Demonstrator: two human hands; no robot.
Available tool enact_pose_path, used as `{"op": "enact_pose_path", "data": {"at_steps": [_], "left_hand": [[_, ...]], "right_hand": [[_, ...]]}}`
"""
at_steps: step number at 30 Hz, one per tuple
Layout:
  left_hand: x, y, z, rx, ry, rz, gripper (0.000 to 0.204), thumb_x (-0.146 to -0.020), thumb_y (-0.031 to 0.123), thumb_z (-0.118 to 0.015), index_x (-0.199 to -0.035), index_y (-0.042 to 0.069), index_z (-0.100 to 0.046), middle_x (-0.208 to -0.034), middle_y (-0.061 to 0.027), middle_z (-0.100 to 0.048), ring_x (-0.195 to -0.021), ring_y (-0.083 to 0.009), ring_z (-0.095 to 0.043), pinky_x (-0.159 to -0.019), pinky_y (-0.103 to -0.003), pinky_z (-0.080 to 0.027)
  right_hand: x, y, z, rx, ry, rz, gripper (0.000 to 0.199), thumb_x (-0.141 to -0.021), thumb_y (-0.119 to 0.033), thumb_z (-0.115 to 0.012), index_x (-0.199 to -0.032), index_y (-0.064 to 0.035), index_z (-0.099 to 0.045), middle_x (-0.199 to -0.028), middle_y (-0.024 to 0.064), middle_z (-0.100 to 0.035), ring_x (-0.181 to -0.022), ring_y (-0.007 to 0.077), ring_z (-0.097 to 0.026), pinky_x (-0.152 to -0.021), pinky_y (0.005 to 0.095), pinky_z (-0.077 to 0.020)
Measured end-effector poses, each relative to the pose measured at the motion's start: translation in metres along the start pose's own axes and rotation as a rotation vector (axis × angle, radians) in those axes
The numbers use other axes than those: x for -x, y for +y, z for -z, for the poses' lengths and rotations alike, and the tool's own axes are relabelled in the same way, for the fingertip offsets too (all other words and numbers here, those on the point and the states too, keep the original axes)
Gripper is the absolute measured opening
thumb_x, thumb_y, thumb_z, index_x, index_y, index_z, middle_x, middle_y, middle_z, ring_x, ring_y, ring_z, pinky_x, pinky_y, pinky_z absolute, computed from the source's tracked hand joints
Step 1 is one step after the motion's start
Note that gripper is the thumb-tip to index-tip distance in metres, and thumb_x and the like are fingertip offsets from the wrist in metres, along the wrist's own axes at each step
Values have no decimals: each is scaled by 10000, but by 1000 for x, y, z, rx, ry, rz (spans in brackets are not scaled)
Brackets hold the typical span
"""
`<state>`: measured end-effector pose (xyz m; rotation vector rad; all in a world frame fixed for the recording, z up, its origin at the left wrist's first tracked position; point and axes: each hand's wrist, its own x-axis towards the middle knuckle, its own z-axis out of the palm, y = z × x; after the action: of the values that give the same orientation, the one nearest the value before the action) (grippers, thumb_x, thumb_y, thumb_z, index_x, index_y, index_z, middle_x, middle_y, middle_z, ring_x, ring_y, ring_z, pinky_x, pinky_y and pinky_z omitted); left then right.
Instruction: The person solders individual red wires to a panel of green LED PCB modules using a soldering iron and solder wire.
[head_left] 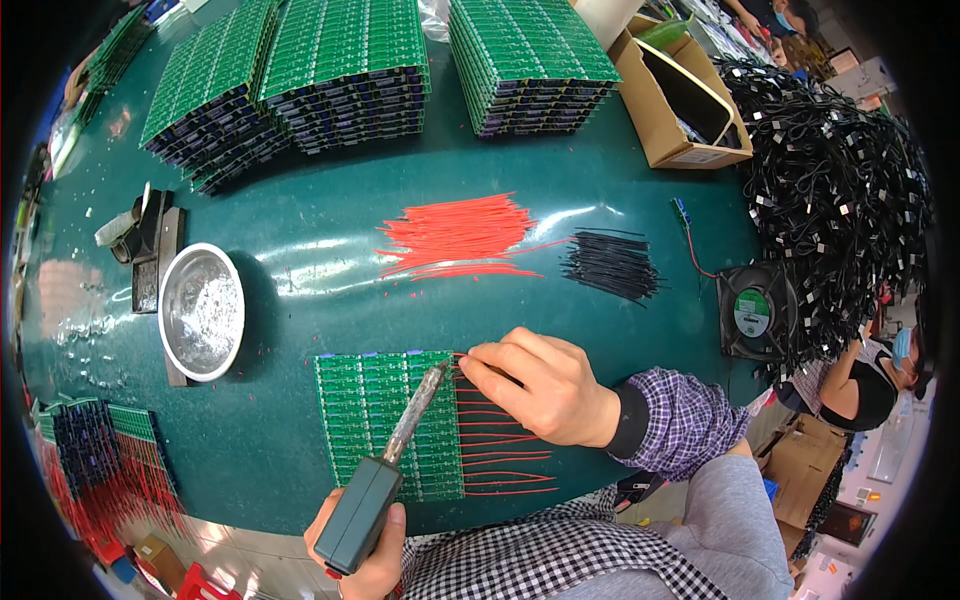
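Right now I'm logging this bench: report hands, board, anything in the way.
Left hand holding soldering iron. Right hand pinching red wire, upper right corner of green circuit board. Iron partly covers board.

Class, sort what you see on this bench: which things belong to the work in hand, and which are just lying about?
Apparently in use: soldering iron in the left hand; circuit board beneath it, the right hand at its edge; loose red wires, matching those on the board.

Apparently just lying about: fan; cardboard box; heap of black cables.
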<state>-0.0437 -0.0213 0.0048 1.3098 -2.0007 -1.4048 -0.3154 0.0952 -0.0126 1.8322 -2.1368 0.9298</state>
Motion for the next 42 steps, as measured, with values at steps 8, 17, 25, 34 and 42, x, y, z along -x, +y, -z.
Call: {"op": "enact_pose_path", "data": {"at_steps": [8, 17, 25, 34, 42], "left_hand": [[8, -13, 5, 70, 57, 71, 383, -748, -31, -832, -1101, -33, -683, -947, -92, -687, -768, -151, -627, -665, -269, -513], [5, -4, -2, 24, 65, 8, 405, -740, -24, -837, -1118, -27, -690, -1002, -101, -709, -859, -174, -655, -798, -301, -530], [-10, 34, 2, -85, -215, 98, 403, -814, 134, -847, -1155, -14, -692, -1096, -133, -717, -970, -234, -673, -875, -366, -535], [-6, 36, 5, -139, -215, 51, 363, -841, 129, -825, -1146, -20, -695, -1059, -129, -725, -937, -228, -676, -840, -369, -542], [8, -2, 1, 102, 78, 133, 418, -738, -44, -815, -1133, -46, -679, -1016, -120, -701, -844, -189, -653, -752, -299, -535]], "right_hand": [[1, 0, 1, 5, 0, -1, 266, -697, -52, -696, -948, 35, -681, -901, 82, -642, -745, 185, -600, -569, 273, -522], [1, 0, -1, 0, 10, 0, 278, -682, -53, -690, -943, 40, -682, -891, 81, -639, -742, 184, -597, -566, 271, -521], [1, -1, -2, 8, 17, 3, 264, -676, -45, -696, -927, 39, -682, -877, 77, -629, -734, 178, -588, -554, 265, -510], [2, -1, -1, -5, -4, -18, 265, -702, -45, -717, -955, 31, -699, -922, 102, -679, -706, 176, -609, -556, 270, -522], [1, -2, 0, -9, 3, -20, 280, -705, -45, -720, -973, 33, -695, -929, 103, -681, -713, 178, -620, -556, 273, -524]]}}
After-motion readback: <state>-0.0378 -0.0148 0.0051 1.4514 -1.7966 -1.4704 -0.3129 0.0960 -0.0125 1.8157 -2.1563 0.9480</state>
